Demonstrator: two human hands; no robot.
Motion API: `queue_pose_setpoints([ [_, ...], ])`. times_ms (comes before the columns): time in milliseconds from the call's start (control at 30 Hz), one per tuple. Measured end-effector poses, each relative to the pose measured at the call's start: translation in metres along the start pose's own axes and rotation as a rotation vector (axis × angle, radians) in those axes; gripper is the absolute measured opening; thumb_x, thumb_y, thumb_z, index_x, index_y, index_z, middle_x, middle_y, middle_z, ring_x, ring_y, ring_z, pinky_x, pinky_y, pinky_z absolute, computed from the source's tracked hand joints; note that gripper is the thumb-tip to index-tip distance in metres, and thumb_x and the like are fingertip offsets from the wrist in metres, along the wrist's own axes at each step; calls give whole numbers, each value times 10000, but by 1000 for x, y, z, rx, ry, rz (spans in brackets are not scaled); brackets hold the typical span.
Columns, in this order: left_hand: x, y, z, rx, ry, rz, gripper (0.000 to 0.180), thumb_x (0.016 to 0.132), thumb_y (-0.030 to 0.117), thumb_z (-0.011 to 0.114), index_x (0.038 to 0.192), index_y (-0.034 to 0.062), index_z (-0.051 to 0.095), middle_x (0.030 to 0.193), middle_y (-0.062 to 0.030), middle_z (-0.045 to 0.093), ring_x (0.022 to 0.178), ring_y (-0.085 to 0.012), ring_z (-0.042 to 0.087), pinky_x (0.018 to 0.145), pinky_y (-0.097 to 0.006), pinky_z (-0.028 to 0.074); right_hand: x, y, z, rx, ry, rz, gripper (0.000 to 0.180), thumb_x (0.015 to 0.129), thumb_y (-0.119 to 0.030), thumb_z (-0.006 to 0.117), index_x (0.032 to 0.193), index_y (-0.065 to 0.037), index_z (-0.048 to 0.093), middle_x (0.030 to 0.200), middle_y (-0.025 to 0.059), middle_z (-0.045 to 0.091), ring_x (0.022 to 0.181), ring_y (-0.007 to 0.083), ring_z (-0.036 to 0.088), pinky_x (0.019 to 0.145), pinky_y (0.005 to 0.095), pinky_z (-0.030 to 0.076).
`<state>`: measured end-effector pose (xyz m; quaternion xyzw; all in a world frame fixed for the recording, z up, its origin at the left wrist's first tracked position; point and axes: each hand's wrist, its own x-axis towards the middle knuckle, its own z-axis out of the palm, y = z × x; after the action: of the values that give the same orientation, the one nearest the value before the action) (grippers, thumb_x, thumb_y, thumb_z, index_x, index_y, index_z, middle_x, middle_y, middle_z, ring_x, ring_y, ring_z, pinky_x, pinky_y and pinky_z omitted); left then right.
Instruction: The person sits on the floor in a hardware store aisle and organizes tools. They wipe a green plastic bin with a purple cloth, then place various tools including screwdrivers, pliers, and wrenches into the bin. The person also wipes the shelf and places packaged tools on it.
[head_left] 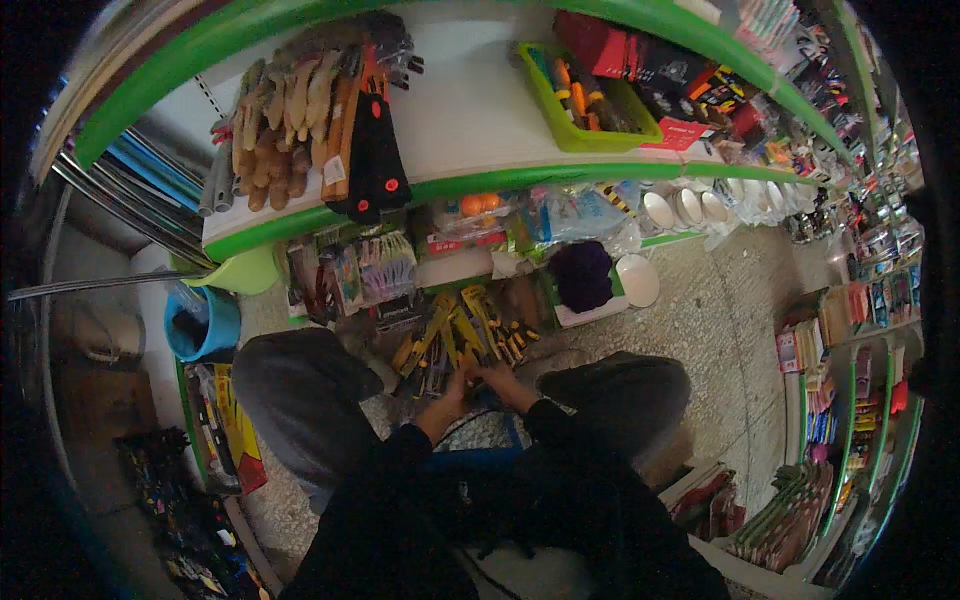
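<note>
My left hand (455,394) and my right hand (502,382) meet in front of me, between my bent knees. The fingers of both curl inward around something small and dark that I cannot make out. Just beyond them lies a spread of yellow-and-black packaged tools (440,335), slim and long-handled; their exact kind is too small to tell. More yellow packs (482,312) lean together behind my right hand. A dark purple bundle (581,277) rests on a white, green-edged box to the right of the pile.
A green-edged white shelf (460,120) overhangs the far side, bearing bundled gloves (290,110) and a lime basket (590,105) of tools. At left stands a blue bucket (203,325). A white round lid (637,281) and stocked racks (850,410) are on the right.
</note>
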<state>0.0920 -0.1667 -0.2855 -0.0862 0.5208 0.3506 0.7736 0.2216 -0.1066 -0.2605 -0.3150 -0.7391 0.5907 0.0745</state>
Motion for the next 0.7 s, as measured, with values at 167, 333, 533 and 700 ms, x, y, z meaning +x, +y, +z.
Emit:
queue_pose_setpoints([
  [167, -3, -19, 4, 58, -203, 219, 682, 827, 595, 400, 1321, 133, 309, 1352, -137, 270, 1190, -302, 359, 900, -448, 373, -33, -25, -14, 47, -8, -203, 346, 771, -283, 638, 995, -26, 579, 974, 75, 582, 888, 220, 554, 754, 366, 445],
  [333, -125, 1, 53, 402, 40, 395, 436, 849, 475, 481, 1061, 95, 501, 1033, -85, 493, 901, -216, 496, 737, -375, 445, -20, -47, -14, 819, 85, 816, 323, 775, -302, 632, 983, -59, 585, 931, 59, 587, 867, 188, 547, 714, 350, 445],
  [533, -99, 15, 74, 57, -110, 120, 488, 817, 450, 542, 1143, 96, 457, 1075, -81, 488, 1004, -205, 492, 814, -364, 418, -56, -126, -44, 780, 203, 678, 400, 756, -290, 635, 1052, -36, 546, 986, 85, 570, 914, 194, 532, 772, 357, 415],
  [700, -183, 40, 136, 231, -96, 427, 554, 806, 423, 574, 1200, 74, 404, 1122, -80, 477, 1005, -193, 487, 844, -340, 395, -80, -177, -68, 517, 655, 428, 497, 726, -208, 652, 1134, -16, 444, 938, 96, 565, 898, 172, 531, 766, 312, 410],
])
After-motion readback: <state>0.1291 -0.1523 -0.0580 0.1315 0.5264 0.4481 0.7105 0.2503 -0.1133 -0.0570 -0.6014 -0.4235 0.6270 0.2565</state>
